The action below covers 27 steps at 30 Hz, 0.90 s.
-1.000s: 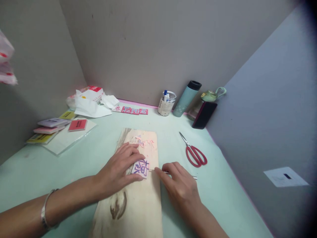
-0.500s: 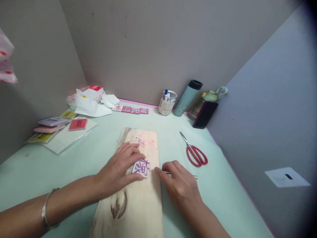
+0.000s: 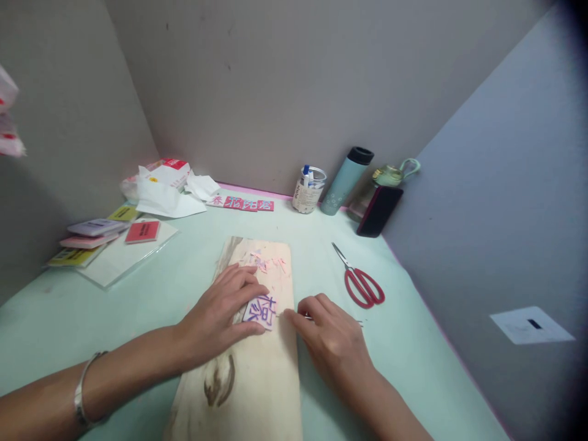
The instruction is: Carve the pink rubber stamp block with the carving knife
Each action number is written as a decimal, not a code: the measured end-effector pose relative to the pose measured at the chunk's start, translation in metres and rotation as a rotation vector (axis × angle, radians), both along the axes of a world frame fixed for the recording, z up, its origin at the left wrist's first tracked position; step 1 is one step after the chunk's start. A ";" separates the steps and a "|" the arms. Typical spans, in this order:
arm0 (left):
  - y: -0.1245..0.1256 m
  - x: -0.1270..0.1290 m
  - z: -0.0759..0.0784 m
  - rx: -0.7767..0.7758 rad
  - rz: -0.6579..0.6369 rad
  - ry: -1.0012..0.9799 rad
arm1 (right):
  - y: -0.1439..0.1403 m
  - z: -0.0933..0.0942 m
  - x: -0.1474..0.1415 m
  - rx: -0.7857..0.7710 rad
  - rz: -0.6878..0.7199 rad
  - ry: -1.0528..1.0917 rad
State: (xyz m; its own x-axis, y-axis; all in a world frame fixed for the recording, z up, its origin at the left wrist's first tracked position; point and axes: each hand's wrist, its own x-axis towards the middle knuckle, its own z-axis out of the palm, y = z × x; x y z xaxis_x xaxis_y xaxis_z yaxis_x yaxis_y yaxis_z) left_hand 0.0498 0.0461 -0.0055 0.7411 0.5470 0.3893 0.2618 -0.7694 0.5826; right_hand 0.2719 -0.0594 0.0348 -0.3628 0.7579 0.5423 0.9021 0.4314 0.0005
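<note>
My left hand (image 3: pixel 229 309) steadies a small square carving block (image 3: pixel 261 311) on a wooden board (image 3: pixel 269 380), thumb and forefinger at its edges. Purple strokes form a character on the pale face of the block. In my right hand (image 3: pixel 328 327), closed in a pinch, is a thin carving tool (image 3: pixel 309 318); its tip reaches the block's right edge, and most of its shaft is hidden by my fingers. Pink and purple shavings (image 3: pixel 263 262) lie at the far end of the board.
Red-handled scissors (image 3: pixel 362 285) lie on the right. Carved red character blocks (image 3: pixel 241 203), a jar of pens (image 3: pixel 309 190), a blue flask (image 3: pixel 348 180), a green bottle (image 3: pixel 390 176) and a phone (image 3: pixel 380 211) line the back. Packaged blocks (image 3: pixel 94 228) and tissues (image 3: pixel 160 196) are at left.
The whole view has shifted very slightly. Both hands keep almost the same pose, the carving tool still at the block's right edge.
</note>
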 end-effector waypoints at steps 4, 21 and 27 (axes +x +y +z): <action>0.000 0.000 0.001 0.000 -0.008 -0.004 | -0.004 -0.006 0.000 0.038 0.008 -0.024; -0.001 0.000 0.002 -0.018 0.004 0.002 | -0.011 -0.013 0.005 0.126 0.003 0.035; -0.001 0.000 0.002 -0.013 0.007 0.007 | -0.008 -0.013 0.005 0.110 0.006 0.044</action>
